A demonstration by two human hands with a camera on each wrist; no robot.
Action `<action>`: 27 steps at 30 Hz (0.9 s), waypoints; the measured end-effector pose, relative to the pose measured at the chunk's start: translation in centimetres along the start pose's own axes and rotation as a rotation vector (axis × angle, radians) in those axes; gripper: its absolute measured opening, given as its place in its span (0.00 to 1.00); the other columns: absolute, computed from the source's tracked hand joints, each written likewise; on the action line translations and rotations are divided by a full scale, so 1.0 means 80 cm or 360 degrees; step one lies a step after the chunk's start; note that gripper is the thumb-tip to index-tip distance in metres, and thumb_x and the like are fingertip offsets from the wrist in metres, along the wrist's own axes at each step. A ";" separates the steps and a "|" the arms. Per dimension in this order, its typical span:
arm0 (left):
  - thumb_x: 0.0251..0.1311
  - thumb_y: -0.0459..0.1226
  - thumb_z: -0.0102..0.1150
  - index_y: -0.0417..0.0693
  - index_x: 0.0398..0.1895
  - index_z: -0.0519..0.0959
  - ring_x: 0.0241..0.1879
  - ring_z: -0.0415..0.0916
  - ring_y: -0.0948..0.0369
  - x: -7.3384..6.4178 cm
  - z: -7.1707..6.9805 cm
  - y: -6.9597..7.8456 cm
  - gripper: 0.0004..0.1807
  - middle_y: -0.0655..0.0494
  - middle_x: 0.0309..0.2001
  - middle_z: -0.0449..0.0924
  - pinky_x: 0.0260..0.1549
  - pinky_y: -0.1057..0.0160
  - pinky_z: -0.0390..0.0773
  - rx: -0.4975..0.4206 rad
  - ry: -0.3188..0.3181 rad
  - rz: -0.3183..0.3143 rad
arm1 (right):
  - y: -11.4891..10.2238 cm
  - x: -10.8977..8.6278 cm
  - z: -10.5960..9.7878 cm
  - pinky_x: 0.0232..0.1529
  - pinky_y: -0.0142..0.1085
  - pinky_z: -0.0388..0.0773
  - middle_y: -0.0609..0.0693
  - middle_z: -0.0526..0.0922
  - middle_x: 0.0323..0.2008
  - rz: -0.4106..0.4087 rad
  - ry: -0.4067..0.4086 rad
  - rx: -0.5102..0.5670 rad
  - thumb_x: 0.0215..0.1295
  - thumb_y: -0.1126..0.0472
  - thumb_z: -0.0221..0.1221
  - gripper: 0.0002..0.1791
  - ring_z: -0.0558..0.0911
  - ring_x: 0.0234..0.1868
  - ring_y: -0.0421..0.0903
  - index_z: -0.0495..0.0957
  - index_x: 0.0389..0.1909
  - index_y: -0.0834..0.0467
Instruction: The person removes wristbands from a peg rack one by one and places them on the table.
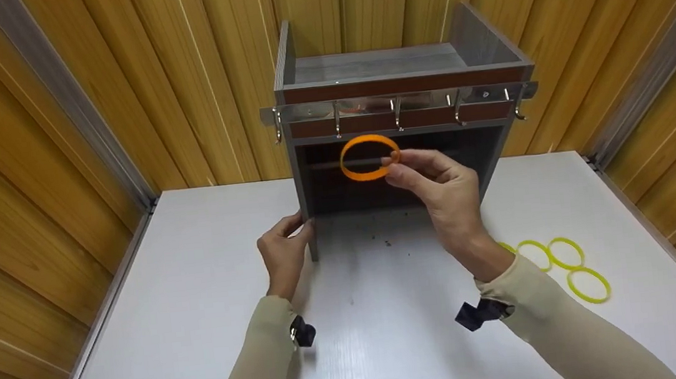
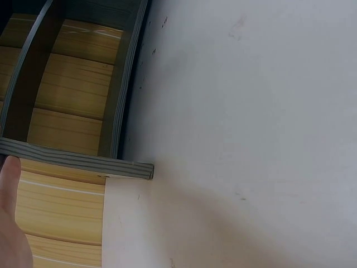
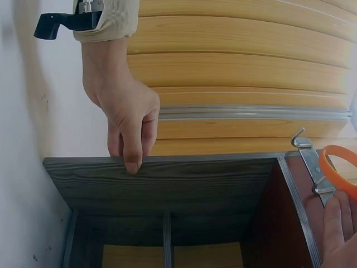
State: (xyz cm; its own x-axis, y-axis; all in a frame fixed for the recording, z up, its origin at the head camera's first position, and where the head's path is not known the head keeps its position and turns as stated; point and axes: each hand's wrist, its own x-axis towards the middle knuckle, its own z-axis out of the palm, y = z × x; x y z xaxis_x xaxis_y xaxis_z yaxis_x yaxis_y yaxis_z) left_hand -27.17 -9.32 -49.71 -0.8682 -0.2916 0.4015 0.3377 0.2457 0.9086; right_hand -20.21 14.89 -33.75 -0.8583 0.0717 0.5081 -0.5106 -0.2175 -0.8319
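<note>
My right hand (image 1: pixel 449 196) pinches an orange ring (image 1: pixel 365 176) by its right side, between thumb and fingers. The ring is held in front of a grey wooden shelf unit (image 1: pixel 375 63), just below the metal hook rail (image 1: pixel 423 100) on its front. My left hand (image 1: pixel 284 255) grips the front edge of the unit's left side panel (image 2: pixel 78 161), low down. In the right wrist view, that left hand's thumb lies over the panel's inner face, and the orange ring (image 3: pixel 333 174) appears near a hook at the right edge.
Several yellow rings (image 1: pixel 591 300) lie on the white table (image 1: pixel 202 329), right of the unit and partly behind my right forearm. Wood-patterned walls (image 1: pixel 227 88) enclose the back and sides. Small dark specks dot the tabletop by the unit's opening.
</note>
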 end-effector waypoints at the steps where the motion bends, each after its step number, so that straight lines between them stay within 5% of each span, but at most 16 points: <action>1: 0.59 0.28 0.76 0.42 0.46 0.91 0.46 0.90 0.55 0.000 0.000 0.000 0.11 0.52 0.43 0.92 0.42 0.63 0.88 -0.0003 -0.0001 -0.0003 | -0.001 -0.002 -0.004 0.53 0.46 0.86 0.65 0.89 0.47 0.0000 0.0005 -0.0004 0.66 0.73 0.70 0.14 0.90 0.44 0.56 0.85 0.51 0.70; 27: 0.60 0.28 0.75 0.41 0.47 0.91 0.47 0.89 0.54 0.000 0.000 -0.002 0.12 0.51 0.43 0.91 0.42 0.64 0.88 -0.0038 -0.0017 0.0033 | -0.008 -0.054 -0.101 0.52 0.44 0.86 0.62 0.90 0.45 0.0188 0.0392 -0.0037 0.67 0.76 0.67 0.14 0.90 0.46 0.52 0.83 0.53 0.74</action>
State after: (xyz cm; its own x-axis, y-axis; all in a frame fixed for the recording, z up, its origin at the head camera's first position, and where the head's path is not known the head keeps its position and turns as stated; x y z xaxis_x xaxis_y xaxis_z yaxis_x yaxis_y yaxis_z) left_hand -27.18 -9.38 -49.82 -0.8647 -0.2764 0.4194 0.3644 0.2295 0.9025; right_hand -16.59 22.60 -37.18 -0.8969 0.2826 0.3401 -0.4050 -0.2161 -0.8884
